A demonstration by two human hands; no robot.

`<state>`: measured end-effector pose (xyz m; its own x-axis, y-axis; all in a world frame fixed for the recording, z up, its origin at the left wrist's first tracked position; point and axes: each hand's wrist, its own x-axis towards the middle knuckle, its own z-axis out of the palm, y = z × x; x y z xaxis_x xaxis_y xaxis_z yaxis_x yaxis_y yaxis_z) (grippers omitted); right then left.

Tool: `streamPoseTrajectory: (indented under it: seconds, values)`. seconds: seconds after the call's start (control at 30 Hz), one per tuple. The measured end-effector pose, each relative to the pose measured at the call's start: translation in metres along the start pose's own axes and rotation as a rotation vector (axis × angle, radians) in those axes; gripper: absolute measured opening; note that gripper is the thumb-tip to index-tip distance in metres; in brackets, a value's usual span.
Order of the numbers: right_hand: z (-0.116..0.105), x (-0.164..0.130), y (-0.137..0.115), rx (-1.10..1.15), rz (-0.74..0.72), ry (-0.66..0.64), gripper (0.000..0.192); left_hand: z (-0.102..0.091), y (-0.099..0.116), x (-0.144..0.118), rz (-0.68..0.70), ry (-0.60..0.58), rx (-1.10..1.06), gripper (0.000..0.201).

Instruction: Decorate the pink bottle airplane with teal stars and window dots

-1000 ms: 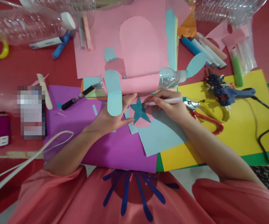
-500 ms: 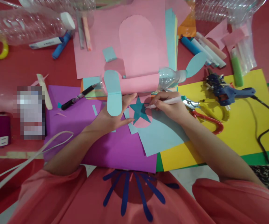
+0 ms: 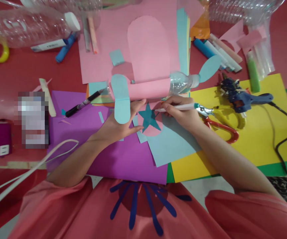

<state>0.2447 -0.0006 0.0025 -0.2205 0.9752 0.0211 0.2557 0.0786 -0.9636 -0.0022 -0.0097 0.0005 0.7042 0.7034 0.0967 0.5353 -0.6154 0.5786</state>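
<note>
A teal star (image 3: 148,119) shows on a round-edged piece of pink paper (image 3: 150,133). My left hand (image 3: 120,123) lies with thumb and forefinger spread along the left side of this paper; its other fingers are partly hidden. In my right hand (image 3: 180,111) is a white marker (image 3: 186,107) with a teal end, its tip at the star's right arm. Just beyond both hands lies a plastic bottle (image 3: 180,83) wrapped in pink paper (image 3: 149,89). A light blue paper strip (image 3: 122,111) on it hangs over my left hand.
Purple card (image 3: 133,159) and yellow card (image 3: 262,132) cover the near table. Red-handled scissors (image 3: 223,131) and a corded blue glue gun (image 3: 243,101) lie right. A black pen (image 3: 84,103) lies left. Several markers (image 3: 223,53) and clear bottles (image 3: 29,26) are farther back.
The marker tip has shifted slightly up along the star's right arm, and the marker lies a little more level. My left hand and the paper have stayed in place.
</note>
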Motion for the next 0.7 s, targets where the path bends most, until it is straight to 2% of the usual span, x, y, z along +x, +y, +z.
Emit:
streamPoseTrajectory:
  seconds: [0.4, 0.6, 0.7]
  values:
    - [-0.0013, 0.0024, -0.0067, 0.015, 0.053, -0.051, 0.015, -0.0004, 0.0011, 0.0002, -0.020, -0.016, -0.011, 0.084]
    - [-0.0017, 0.0021, -0.0045, 0.144, 0.083, 0.047, 0.017, -0.0018, -0.0016, -0.0002, -0.017, 0.005, 0.000, 0.083]
    - [-0.0036, 0.0020, -0.0038, 0.161, 0.038, 0.011, 0.019, -0.0048, -0.0024, -0.0002, -0.047, 0.015, 0.027, 0.080]
